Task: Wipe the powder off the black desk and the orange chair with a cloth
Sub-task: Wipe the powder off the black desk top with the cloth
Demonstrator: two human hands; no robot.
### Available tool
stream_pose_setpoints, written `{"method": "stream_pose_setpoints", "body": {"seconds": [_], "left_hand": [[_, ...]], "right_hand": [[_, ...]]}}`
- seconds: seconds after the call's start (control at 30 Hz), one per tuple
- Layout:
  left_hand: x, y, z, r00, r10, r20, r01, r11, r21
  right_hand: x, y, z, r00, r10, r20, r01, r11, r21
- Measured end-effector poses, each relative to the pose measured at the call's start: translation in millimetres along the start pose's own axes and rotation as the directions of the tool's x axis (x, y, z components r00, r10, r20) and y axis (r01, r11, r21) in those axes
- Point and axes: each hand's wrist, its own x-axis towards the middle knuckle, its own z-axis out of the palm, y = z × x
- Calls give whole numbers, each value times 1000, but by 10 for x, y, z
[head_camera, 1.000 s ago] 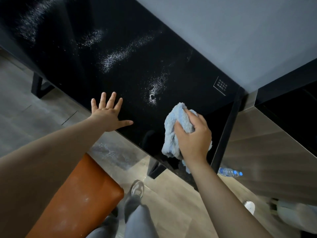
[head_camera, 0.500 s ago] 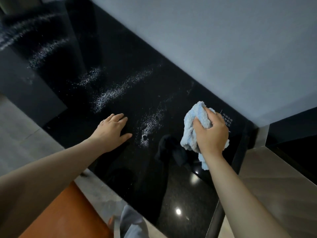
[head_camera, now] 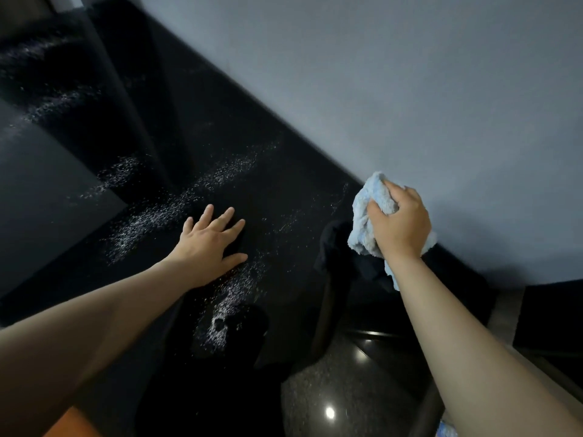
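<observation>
The glossy black desk runs along a grey wall and carries streaks of white powder near its middle and farther left. My right hand grips a bunched light-blue cloth at the desk's back edge, close to the wall. My left hand rests flat on the desk with fingers spread, just left of a powder streak. A sliver of the orange chair shows at the bottom left, mostly hidden under my left arm.
The grey wall borders the desk's far side. A second black surface sits at the right edge. A dark panel lies at the left. A ceiling light reflects in the desk near the bottom.
My right hand has carried the cloth away from the desk's front edge to its back edge by the wall. My left hand slid farther onto the desk. The view has leaned forward.
</observation>
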Motion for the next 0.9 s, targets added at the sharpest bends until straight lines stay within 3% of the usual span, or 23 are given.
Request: {"method": "stream_pose_setpoints", "body": {"seconds": [0.53, 0.9], "left_hand": [[370, -50, 222, 999, -21, -43, 24, 997, 77], [370, -65, 253, 999, -30, -42, 34, 995, 95]], "right_hand": [[843, 339, 733, 978, -118, 173, 140, 983, -121], [892, 281, 820, 925, -94, 367, 175, 965, -194]]}}
